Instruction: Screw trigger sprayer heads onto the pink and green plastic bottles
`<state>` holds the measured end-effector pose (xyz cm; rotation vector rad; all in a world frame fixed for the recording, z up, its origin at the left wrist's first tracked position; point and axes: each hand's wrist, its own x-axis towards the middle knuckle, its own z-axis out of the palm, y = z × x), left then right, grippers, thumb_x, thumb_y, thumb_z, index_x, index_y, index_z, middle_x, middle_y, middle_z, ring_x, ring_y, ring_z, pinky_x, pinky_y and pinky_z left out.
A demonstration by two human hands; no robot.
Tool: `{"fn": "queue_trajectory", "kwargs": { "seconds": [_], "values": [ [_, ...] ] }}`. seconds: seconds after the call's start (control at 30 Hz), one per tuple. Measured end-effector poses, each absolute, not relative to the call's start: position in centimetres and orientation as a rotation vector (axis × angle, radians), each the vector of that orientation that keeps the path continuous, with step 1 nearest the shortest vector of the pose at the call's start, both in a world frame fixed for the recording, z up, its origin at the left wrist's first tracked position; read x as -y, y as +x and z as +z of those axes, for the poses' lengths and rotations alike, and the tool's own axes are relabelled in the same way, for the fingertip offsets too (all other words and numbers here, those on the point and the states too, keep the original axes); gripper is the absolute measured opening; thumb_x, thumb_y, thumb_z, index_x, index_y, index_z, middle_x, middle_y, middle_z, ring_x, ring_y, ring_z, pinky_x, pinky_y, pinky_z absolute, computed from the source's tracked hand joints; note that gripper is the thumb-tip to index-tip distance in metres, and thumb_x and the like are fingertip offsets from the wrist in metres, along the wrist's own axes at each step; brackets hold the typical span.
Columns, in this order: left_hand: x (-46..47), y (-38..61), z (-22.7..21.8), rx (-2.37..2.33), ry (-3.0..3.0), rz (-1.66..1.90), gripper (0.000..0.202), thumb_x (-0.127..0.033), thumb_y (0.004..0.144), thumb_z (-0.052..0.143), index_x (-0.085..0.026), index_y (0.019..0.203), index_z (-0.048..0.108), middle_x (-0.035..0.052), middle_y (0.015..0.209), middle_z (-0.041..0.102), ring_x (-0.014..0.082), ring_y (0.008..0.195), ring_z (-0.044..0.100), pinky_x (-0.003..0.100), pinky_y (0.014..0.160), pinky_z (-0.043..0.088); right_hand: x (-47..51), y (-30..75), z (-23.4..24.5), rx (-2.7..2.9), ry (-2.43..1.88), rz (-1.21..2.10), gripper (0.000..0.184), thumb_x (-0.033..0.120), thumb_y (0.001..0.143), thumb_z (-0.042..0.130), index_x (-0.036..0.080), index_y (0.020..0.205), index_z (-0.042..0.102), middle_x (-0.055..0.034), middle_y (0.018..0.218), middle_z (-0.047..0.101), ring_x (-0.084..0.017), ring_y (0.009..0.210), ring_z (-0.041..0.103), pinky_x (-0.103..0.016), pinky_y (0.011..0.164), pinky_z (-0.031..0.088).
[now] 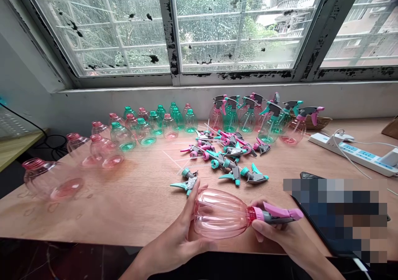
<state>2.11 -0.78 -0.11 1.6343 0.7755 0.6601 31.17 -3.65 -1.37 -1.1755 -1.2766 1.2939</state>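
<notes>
A clear pink spray bottle (222, 214) lies sideways in the air above the table's front edge, its base to the left. Around that base my left hand (183, 234) is wrapped. My right hand (276, 232) grips the neck end, fingers on the pink collar of the spray head (281, 214), which sits on the bottle's mouth. Just beyond the bottle lies a loose teal and grey spray head (187, 182). Behind it is a pile of pink and teal spray heads (230, 151) with thin clear tubes.
Pink and green bottles without heads (127, 135) stand at the left and back. Several bottles with spray heads (248, 118) stand at the back right, near a power strip (354, 151). A dark, partly blurred-out device (320, 226) lies at the right. Windows rise behind.
</notes>
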Motion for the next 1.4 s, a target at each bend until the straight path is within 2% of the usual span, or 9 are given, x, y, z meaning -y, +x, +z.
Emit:
{"fn": "queue_trajectory", "kwargs": {
  "seconds": [0.13, 0.33, 0.43, 0.57, 0.67, 0.9, 1.03, 1.17, 1.4],
  "values": [
    [0.9, 2.2, 0.3, -0.828, 1.569, 0.677, 0.118, -0.043, 0.088, 0.084, -0.041, 0.167, -0.004, 0.0063, 0.18, 0.008, 0.0355, 0.165, 0.005, 0.056, 0.133, 0.007, 3.7, 31.1, -1.3, 1.262, -1.154, 1.314, 0.035, 0.055, 0.08, 0.084, 0.023, 0.087, 0.073, 0.0044, 0.06, 0.063, -0.017, 0.057, 0.056, -0.028, 0.056, 0.043],
    [1.2, 2.5, 0.6, -0.82, 1.585, 0.668, 0.105, -0.038, 0.095, 0.076, -0.049, 0.165, -0.002, 0.0063, 0.179, 0.01, 0.0322, 0.146, 0.048, 0.053, 0.126, 0.033, 3.6, 31.3, -1.4, 1.277, -1.156, 1.297, 0.035, 0.055, 0.083, 0.082, 0.022, 0.08, 0.072, 0.0035, 0.061, 0.063, -0.018, 0.059, 0.057, -0.03, 0.06, 0.045],
    [1.0, 2.3, 0.3, -0.787, 1.619, 0.677, 0.101, -0.034, 0.099, 0.072, -0.051, 0.164, -0.004, 0.0058, 0.178, 0.011, 0.0298, 0.143, 0.051, 0.053, 0.126, 0.033, 3.6, 31.3, -1.3, 1.291, -1.178, 1.287, 0.037, 0.058, 0.082, 0.081, 0.022, 0.082, 0.073, 0.0034, 0.061, 0.063, -0.02, 0.06, 0.058, -0.031, 0.061, 0.045],
    [0.7, 2.0, -0.1, -0.779, 1.611, 0.653, 0.117, -0.038, 0.091, 0.081, -0.045, 0.165, -0.009, 0.0082, 0.179, 0.004, 0.0372, 0.158, 0.028, 0.059, 0.13, 0.018, 3.6, 31.2, -1.2, 1.29, -1.183, 1.3, 0.037, 0.059, 0.08, 0.082, 0.024, 0.089, 0.074, 0.0043, 0.061, 0.063, -0.02, 0.059, 0.057, -0.03, 0.059, 0.045],
    [0.8, 2.0, 0.1, -0.816, 1.588, 0.663, 0.112, -0.043, 0.091, 0.08, -0.041, 0.167, -0.003, 0.0072, 0.179, 0.007, 0.0377, 0.163, 0.011, 0.06, 0.132, 0.007, 3.6, 31.3, -1.4, 1.283, -1.157, 1.317, 0.035, 0.057, 0.081, 0.083, 0.024, 0.088, 0.074, 0.0046, 0.061, 0.063, -0.019, 0.06, 0.057, -0.029, 0.059, 0.044],
    [0.8, 2.3, 0.2, -0.785, 1.635, 0.67, 0.101, -0.032, 0.099, 0.072, -0.054, 0.163, -0.003, 0.0033, 0.178, 0.01, 0.0295, 0.144, 0.051, 0.053, 0.128, 0.029, 3.5, 31.7, -2.2, 1.283, -1.228, 1.299, 0.037, 0.057, 0.085, 0.079, 0.021, 0.08, 0.073, 0.0016, 0.06, 0.068, -0.021, 0.063, 0.06, -0.034, 0.069, 0.045],
    [0.6, 2.4, -0.1, -0.774, 1.532, 0.702, 0.112, -0.038, 0.09, 0.082, -0.05, 0.165, -0.001, 0.0056, 0.177, 0.015, 0.0334, 0.148, 0.046, 0.053, 0.127, 0.031, 3.5, 31.5, -1.9, 1.244, -1.186, 1.317, 0.033, 0.054, 0.084, 0.081, 0.022, 0.082, 0.074, 0.0029, 0.059, 0.066, -0.02, 0.061, 0.058, -0.032, 0.065, 0.043],
    [0.8, 2.7, 0.1, -0.787, 1.352, 0.742, 0.113, -0.051, 0.079, 0.089, -0.043, 0.166, 0.017, 0.0091, 0.174, 0.024, 0.0384, 0.15, 0.042, 0.056, 0.127, 0.029, 3.4, 31.5, -1.8, 1.255, -1.139, 1.34, 0.031, 0.051, 0.086, 0.081, 0.022, 0.09, 0.074, 0.0037, 0.062, 0.065, -0.019, 0.061, 0.056, -0.033, 0.065, 0.04],
    [0.6, 3.2, 0.6, -0.799, 1.367, 0.719, 0.119, -0.034, 0.082, 0.09, -0.037, 0.168, 0.008, 0.0078, 0.134, 0.062, 0.0291, 0.13, 0.056, 0.041, 0.114, 0.045, 3.3, 31.8, -2.7, 1.2, -1.098, 1.352, 0.027, 0.048, 0.091, 0.079, 0.022, 0.091, 0.07, 0.0034, 0.061, 0.067, -0.019, 0.062, 0.056, -0.035, 0.069, 0.041]
  ]
}}
